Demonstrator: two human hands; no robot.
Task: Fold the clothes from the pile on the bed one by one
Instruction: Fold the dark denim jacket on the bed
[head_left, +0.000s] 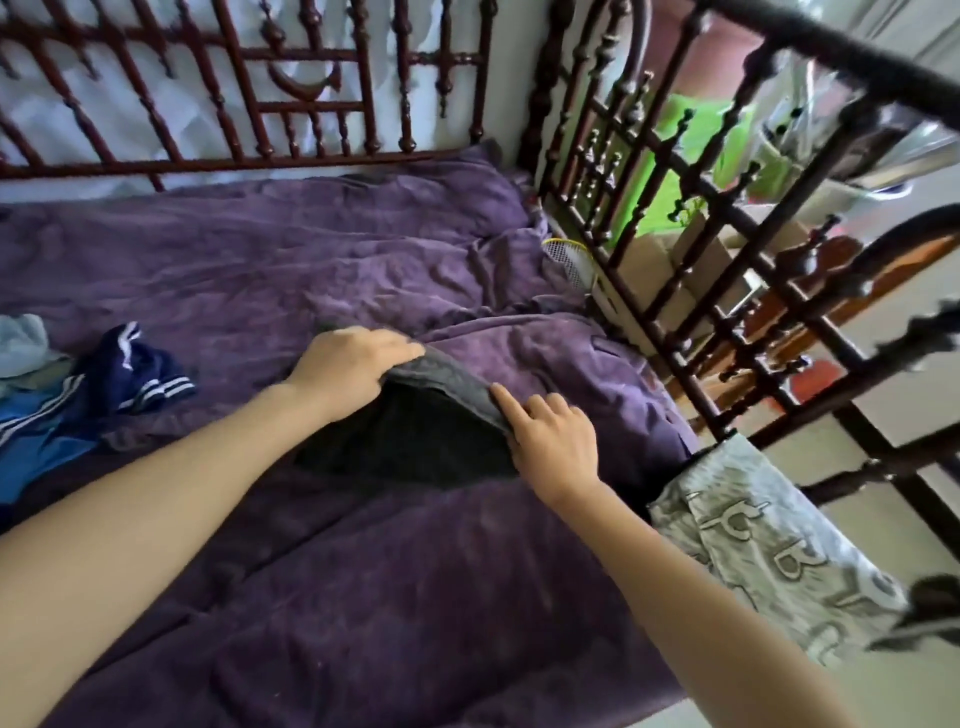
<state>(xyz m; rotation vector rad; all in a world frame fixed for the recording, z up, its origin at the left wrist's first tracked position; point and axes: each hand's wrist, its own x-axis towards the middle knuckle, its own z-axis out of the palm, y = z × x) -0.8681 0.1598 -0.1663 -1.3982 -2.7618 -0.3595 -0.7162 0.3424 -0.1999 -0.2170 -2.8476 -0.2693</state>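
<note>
Purple bed (363, 597) lies under your arms. Your left hand (353, 374) grips the dark cloth (415, 441) at its folded edge; your right hand (556, 441) touches it, grip unclear. It looks soft, light and floppy, so hold its corners. Pile (52, 405) sits far left.

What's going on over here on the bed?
A person is folding a dark grey garment on the purple bedspread. The left hand grips the garment's lifted edge and the right hand lays its fingers on the other end of that fold, its thumb hidden. A pile of blue clothes, one of them navy with white stripes, lies at the left.
</note>
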